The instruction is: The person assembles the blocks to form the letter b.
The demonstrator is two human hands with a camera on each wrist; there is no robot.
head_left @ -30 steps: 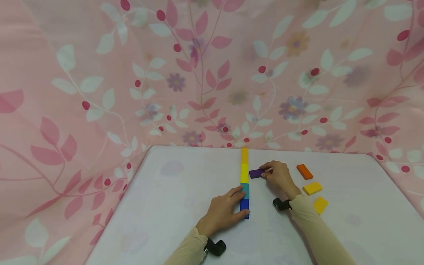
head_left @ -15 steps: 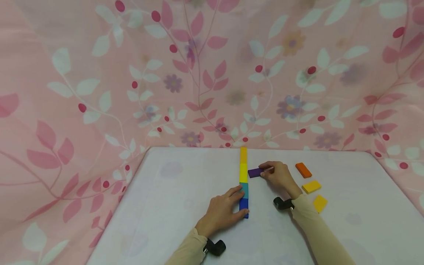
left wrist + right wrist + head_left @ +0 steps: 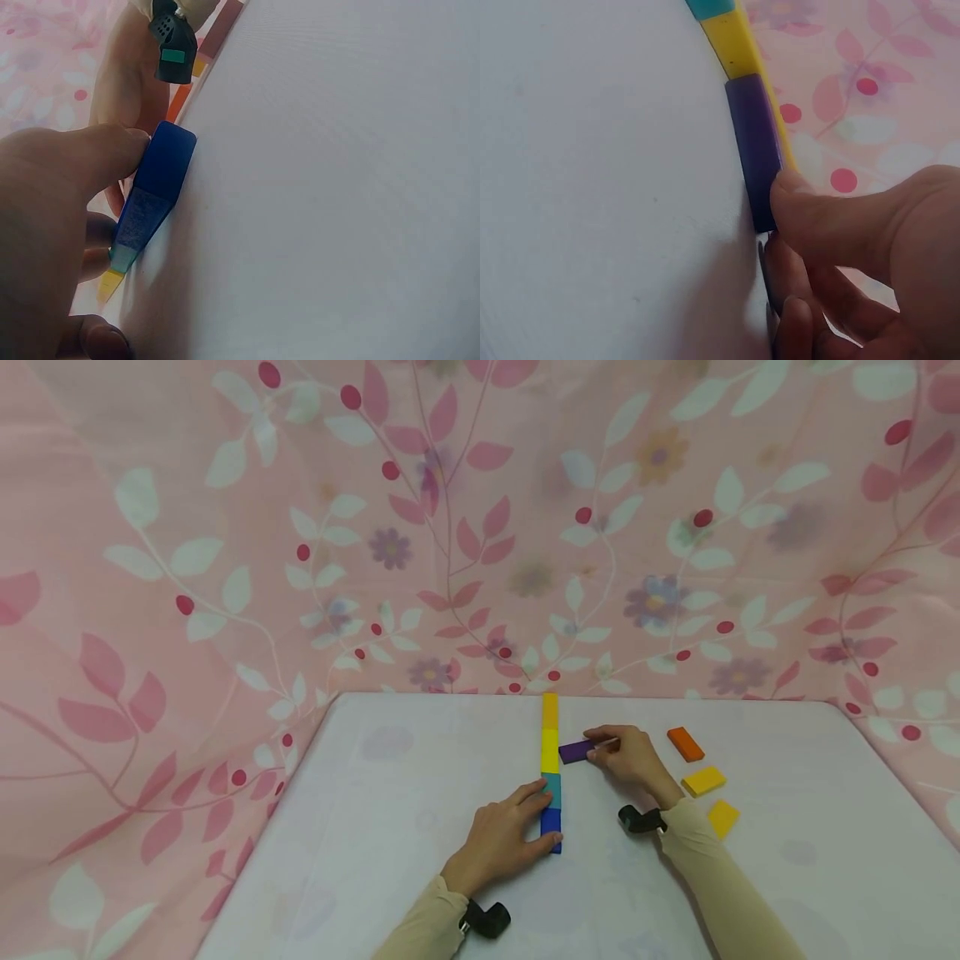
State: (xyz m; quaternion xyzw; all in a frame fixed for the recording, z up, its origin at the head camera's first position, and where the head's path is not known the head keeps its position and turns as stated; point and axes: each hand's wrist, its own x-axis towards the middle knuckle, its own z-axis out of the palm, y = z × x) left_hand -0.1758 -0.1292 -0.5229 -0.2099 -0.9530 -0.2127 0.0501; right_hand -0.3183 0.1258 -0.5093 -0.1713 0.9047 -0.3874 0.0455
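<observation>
Clearly, the purple block (image 3: 574,752) is just below and right of the frame's centre, its left end beside the block row (image 3: 550,762); the right hand's grip (image 3: 628,760) pinches the other end, apparently leaving the left unobstructed. The left hand's grip (image 3: 501,839) is spread across the teal block (image 3: 555,787) and blue block (image 3: 551,823), I'd say to steady them. Farther right, an orange block (image 3: 686,744) lies on the desk (image 3: 390,827).

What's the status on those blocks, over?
Left hand touching blue block and teal block.
Right hand pinching purple block beside lined-up bright yellow block; contact unclear.
Orange block off right, seemingly not in the way.
</observation>
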